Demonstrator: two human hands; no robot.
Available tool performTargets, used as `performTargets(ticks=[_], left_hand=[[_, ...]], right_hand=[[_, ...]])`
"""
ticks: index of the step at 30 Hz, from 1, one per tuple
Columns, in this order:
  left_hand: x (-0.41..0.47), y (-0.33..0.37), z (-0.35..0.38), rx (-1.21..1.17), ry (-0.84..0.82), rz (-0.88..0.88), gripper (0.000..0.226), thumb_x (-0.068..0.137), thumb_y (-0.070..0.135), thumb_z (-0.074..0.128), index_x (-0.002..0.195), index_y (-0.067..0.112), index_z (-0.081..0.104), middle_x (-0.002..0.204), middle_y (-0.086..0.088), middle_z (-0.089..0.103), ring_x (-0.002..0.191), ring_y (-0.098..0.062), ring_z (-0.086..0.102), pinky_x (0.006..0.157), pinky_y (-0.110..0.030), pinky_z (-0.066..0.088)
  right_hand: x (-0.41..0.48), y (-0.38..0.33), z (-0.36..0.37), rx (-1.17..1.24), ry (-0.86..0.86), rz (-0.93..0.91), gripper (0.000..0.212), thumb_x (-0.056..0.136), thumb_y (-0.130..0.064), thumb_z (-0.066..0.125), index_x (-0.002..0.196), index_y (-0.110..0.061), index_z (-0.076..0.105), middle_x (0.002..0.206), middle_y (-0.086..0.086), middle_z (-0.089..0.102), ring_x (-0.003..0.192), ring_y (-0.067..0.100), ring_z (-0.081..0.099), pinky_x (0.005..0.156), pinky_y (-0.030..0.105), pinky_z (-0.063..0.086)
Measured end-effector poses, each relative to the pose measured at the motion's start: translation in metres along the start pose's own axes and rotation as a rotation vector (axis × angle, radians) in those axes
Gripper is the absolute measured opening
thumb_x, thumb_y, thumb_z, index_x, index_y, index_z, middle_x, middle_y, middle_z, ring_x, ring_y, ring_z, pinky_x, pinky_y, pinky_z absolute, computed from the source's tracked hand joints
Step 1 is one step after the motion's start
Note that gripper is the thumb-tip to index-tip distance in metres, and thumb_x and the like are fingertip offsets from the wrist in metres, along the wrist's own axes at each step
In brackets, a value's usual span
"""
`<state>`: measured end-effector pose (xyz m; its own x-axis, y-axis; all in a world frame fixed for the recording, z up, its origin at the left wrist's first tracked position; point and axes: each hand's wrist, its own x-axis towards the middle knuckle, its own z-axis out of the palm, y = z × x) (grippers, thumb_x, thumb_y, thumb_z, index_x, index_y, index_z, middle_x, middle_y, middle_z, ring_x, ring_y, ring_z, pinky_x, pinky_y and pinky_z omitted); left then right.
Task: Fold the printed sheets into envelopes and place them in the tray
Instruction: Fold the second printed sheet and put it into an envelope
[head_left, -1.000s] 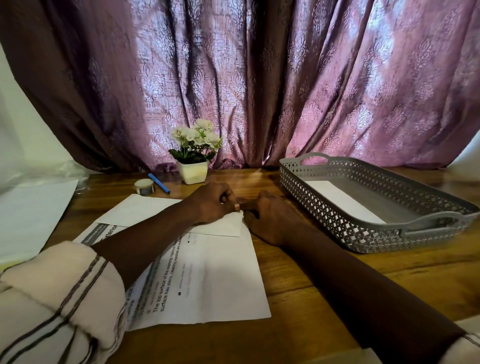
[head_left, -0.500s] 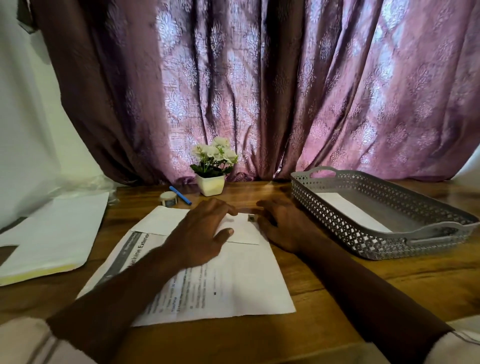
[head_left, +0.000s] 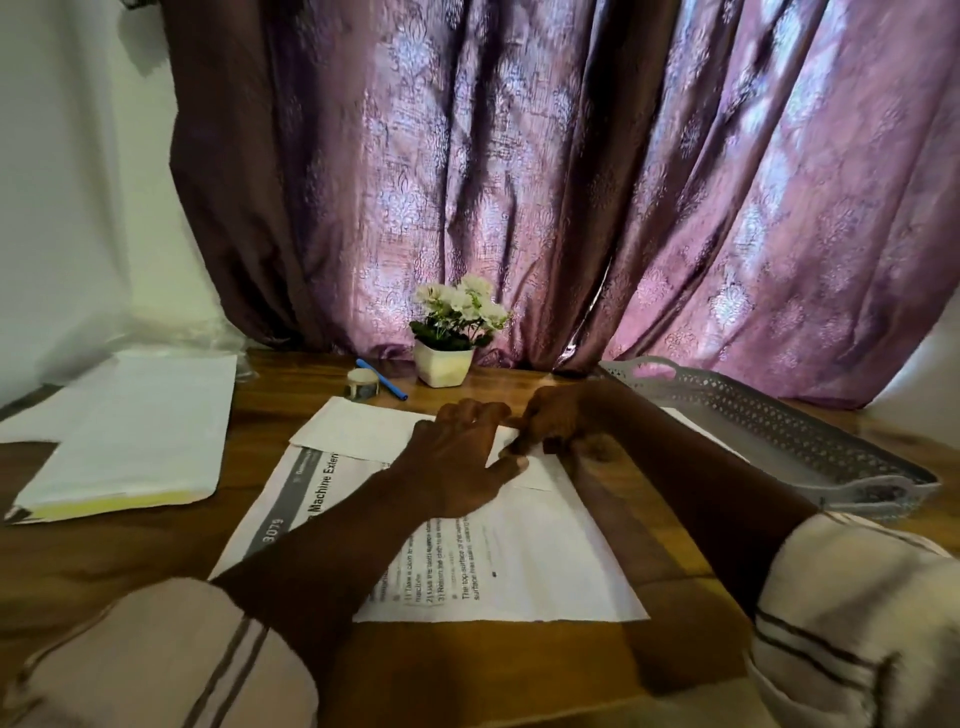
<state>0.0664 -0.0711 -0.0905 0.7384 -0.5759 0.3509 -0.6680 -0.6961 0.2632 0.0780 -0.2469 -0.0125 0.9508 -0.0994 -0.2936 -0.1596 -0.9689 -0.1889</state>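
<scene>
**While both hands meet on the fold**

Where the printed sheet (head_left: 545, 561) lies in the middle of the table (head_left: 467, 670), we see its far end turned over into a blank white flap (head_left: 358, 431), with the text side up on the part nearer us. Our left hand (head_left: 462, 457) lies flat on that flap, fingers straight and spread and the thumb stretched out along the paper, gripping nothing. Our right hand (head_left: 561, 426) sits just beside it at the right end of the flap, its bent fingertips down on the paper. We cannot tell whether they pinch the edge or only press on it. The two hands are close enough to touch or nearly so.

Along the right edge of the table stands the grey perforated tray (head_left: 810, 457), with a strip of white paper (head_left: 693, 422) showing inside it past the right forearm.

Towards the left edge lies a stack of white paper (head_left: 135, 426). At the far edge, in front of the purple curtain (head_left: 519, 156), stand a pot of white flowers (head_left: 444, 364), a roll of tape (head_left: 362, 384) and a blue pen (head_left: 382, 379), all close together. Pale striped sleeves (head_left: 156, 660) cover both our arms.
</scene>
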Motion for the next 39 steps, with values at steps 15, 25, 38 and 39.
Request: performTargets(ticks=[15, 25, 38, 39], left_hand=[[-0.009, 0.022, -0.009, 0.131, 0.403, 0.400, 0.062, 0.095, 0.057, 0.050, 0.149, 0.029, 0.041, 0.154, 0.001, 0.042, 0.139, -0.023, 0.043, 0.110, -0.046, 0.039], [-0.016, 0.035, 0.001, 0.095, 0.205, 0.566, 0.062, 0.092, 0.073, 0.041, 0.142, 0.037, 0.051, 0.154, 0.007, 0.048, 0.142, -0.016, 0.043, 0.111, -0.033, 0.039], [-0.008, 0.031, 0.003, 0.050, 0.015, 0.389, 0.049, 0.089, 0.076, 0.044, 0.120, 0.043, 0.062, 0.140, 0.022, 0.049, 0.126, -0.001, 0.046, 0.101, -0.027, 0.043], [-0.009, 0.032, 0.002, 0.044, 0.016, 0.385, 0.047, 0.090, 0.074, 0.047, 0.120, 0.042, 0.063, 0.140, 0.022, 0.050, 0.127, -0.001, 0.047, 0.100, -0.026, 0.042]], right_hand=[[-0.047, 0.062, -0.009, 0.925, 0.311, -0.184, 0.026, 0.083, 0.007, 0.075, 0.108, 0.014, 0.069, 0.096, 0.021, 0.075, 0.085, 0.029, 0.074, 0.083, 0.039, 0.063], [-0.148, 0.183, -0.031, 1.180, 0.925, 0.117, 0.009, 0.092, 0.012, 0.062, 0.092, 0.002, 0.064, 0.076, 0.016, 0.062, 0.052, 0.018, 0.065, 0.039, 0.023, 0.053], [-0.137, 0.200, -0.032, 0.187, 0.402, 0.550, 0.032, 0.079, -0.003, 0.085, 0.098, 0.010, 0.063, 0.074, 0.015, 0.069, 0.053, 0.019, 0.071, 0.054, 0.031, 0.062], [-0.138, 0.196, -0.032, 0.145, 0.399, 0.558, 0.040, 0.080, -0.008, 0.084, 0.107, 0.009, 0.060, 0.080, 0.015, 0.069, 0.063, 0.021, 0.071, 0.065, 0.037, 0.064]])
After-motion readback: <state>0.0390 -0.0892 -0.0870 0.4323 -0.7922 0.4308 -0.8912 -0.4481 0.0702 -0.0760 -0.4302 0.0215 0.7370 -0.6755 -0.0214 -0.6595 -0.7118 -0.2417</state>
